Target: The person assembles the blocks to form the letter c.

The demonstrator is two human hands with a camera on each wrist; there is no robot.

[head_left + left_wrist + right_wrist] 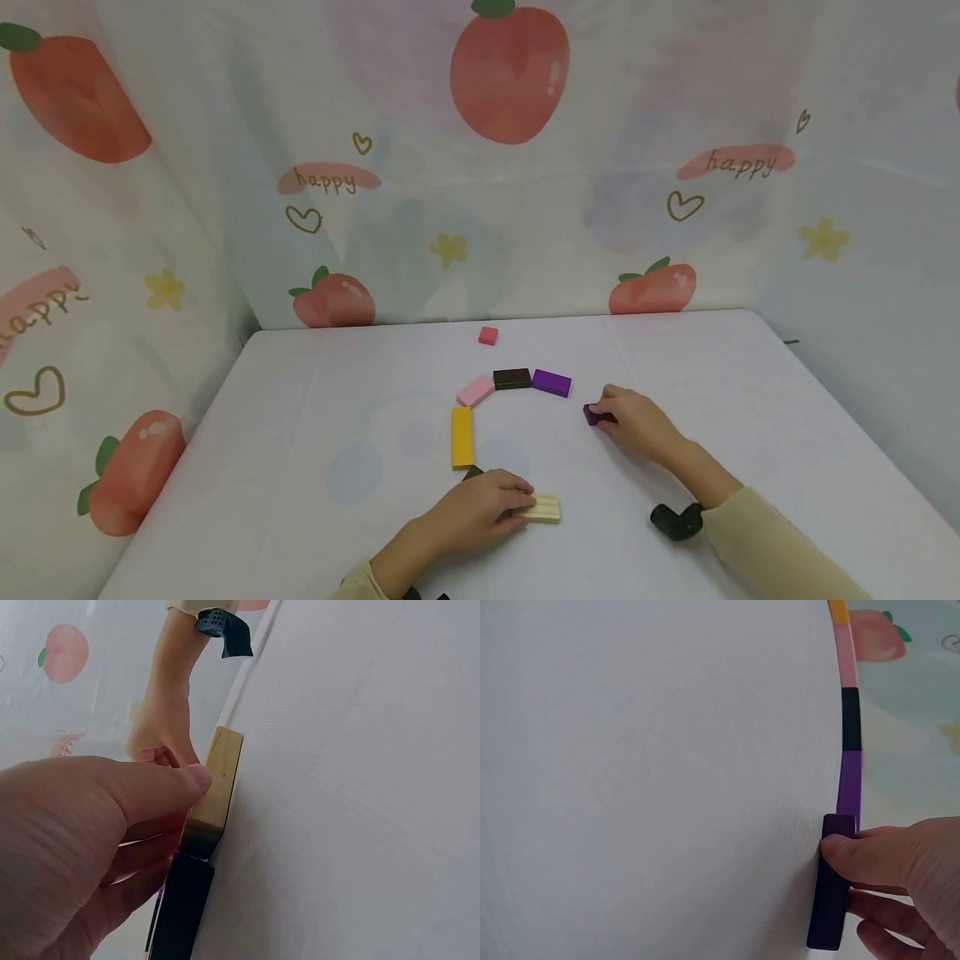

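Note:
My left hand (476, 508) pinches a cream wooden block (550, 508) at the near side of the table. In the left wrist view the thumb lies on its face, and a black block (182, 904) adjoins its end. My right hand (637, 421) holds a dark purple block (592, 414) between thumb and fingers, right of the curve. That curve runs from a yellow block (462, 437) through a pink block (476, 391) and a second black block (512, 379) to a brighter purple block (552, 382). A gap separates this last one from the held block.
A small red block (488, 336) lies alone near the back edge of the white table (337, 367). Printed cloth (525, 208) hangs behind and at the sides. A black wrist device (677, 522) sits at my right sleeve.

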